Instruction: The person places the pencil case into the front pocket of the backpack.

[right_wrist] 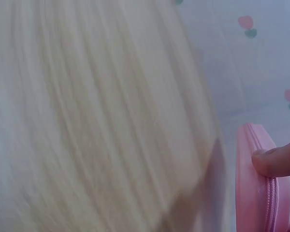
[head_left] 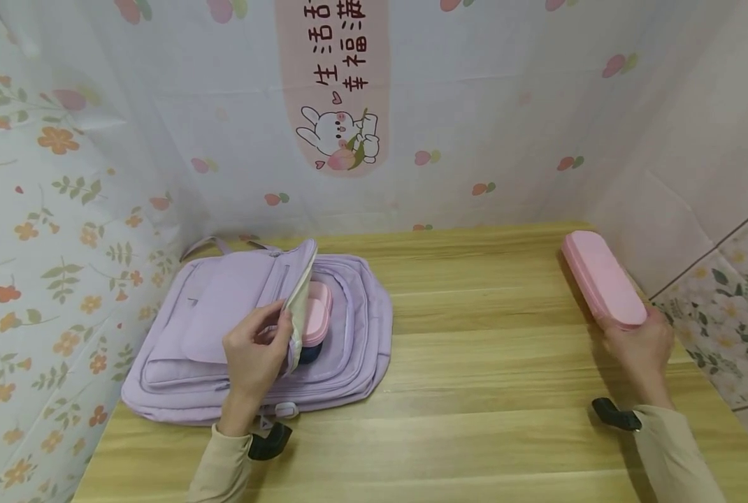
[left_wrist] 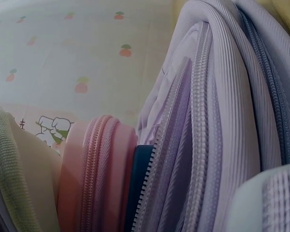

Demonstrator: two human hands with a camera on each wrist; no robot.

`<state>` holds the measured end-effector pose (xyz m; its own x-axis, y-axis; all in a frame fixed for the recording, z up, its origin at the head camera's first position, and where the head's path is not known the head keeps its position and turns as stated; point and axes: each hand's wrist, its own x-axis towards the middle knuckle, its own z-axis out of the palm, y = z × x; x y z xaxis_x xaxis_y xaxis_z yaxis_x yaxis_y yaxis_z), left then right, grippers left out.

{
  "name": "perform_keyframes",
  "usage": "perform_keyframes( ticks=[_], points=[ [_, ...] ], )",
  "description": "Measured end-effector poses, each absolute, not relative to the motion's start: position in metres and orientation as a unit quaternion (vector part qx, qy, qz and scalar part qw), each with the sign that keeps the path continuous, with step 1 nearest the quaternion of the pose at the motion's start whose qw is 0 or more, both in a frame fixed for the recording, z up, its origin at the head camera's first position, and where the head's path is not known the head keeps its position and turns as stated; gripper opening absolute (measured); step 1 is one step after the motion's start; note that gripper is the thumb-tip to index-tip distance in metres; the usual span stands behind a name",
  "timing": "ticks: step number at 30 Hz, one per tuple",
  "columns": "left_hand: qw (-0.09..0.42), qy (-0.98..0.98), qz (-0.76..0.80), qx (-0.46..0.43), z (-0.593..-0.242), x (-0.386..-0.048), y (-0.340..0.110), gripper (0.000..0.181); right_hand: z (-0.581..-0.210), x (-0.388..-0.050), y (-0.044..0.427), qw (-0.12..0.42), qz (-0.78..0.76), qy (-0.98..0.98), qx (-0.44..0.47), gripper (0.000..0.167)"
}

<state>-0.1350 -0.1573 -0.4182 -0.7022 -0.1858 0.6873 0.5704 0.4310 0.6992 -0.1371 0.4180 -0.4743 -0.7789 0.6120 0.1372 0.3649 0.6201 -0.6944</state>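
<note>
A lilac backpack (head_left: 235,307) lies flat on the left of the table with its front pocket unzipped. My left hand (head_left: 257,346) pinches the edge of the pocket flap (head_left: 300,300) and holds it up. Inside the pocket sits a pink zippered case (head_left: 316,314), whose zip side fills part of the left wrist view beside a dark blue thing (left_wrist: 139,179), mostly hidden. At the far right, my right hand (head_left: 641,346) grips the near end of a long pink pencil case (head_left: 603,279). In the right wrist view my thumb presses near its zip.
The wood-grain table (head_left: 475,391) stretches between the backpack and the long case. A printed white cloth (head_left: 475,126) hangs along the back, and a flowered cloth (head_left: 66,244) covers the left side. White wall panels close off the right. Dark wrist bands (head_left: 270,441) show at both cuffs.
</note>
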Motion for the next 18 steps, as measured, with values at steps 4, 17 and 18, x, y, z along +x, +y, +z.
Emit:
perform_keyframes(
  ticks=[4,17,18],
  points=[
    [0.364,-0.764,-0.518,-0.123,-0.418,-0.135,-0.158,0.019,-0.464,-0.133,0.406,0.207,0.329,-0.893,-0.227,0.069],
    [0.384,-0.755,-0.516,-0.132,-0.418,-0.135,-0.158,0.020,-0.438,-0.133,0.364,0.214,0.310,-0.918,-0.127,0.070],
    [0.384,-0.754,-0.516,-0.132,-0.417,-0.135,-0.158,0.020,-0.436,-0.134,0.361,0.212,0.309,-0.920,-0.118,0.070]
  ],
)
